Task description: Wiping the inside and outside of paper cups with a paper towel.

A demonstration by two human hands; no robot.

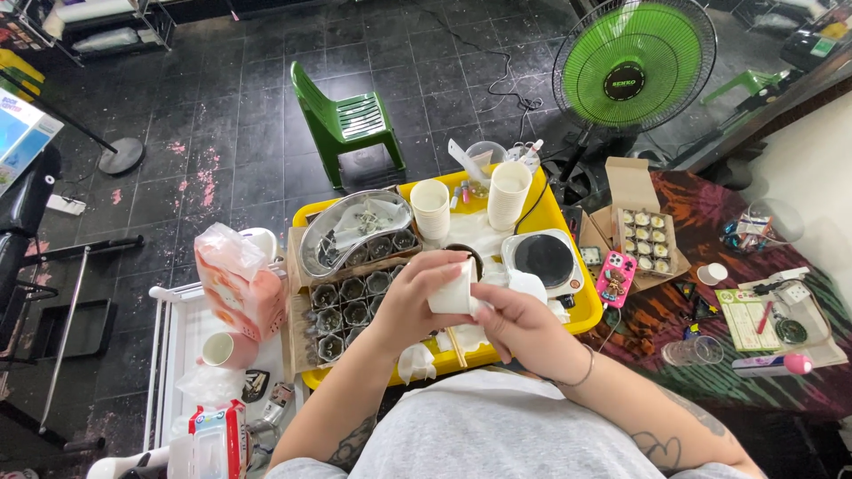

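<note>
You grip 1 small white paper cup [454,290] between both hands above the yellow plastic tray [568,312]: your left hand [410,297] curls closed around its side, and your right hand [516,321] pinches its lower edge. Behind it stand 2 stacks of white paper cups [508,193] and 1 round black hotplate on a white base [543,260]. At left, 1 cardboard box of small dark ribbed cups [348,302] sits beneath 1 shiny kidney-shaped metal dish [353,229].

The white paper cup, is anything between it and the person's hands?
Nothing visible. The white paper cup is already gripped by both hands above the yellow tray: left hand on its left side, right hand at its lower right.
</note>
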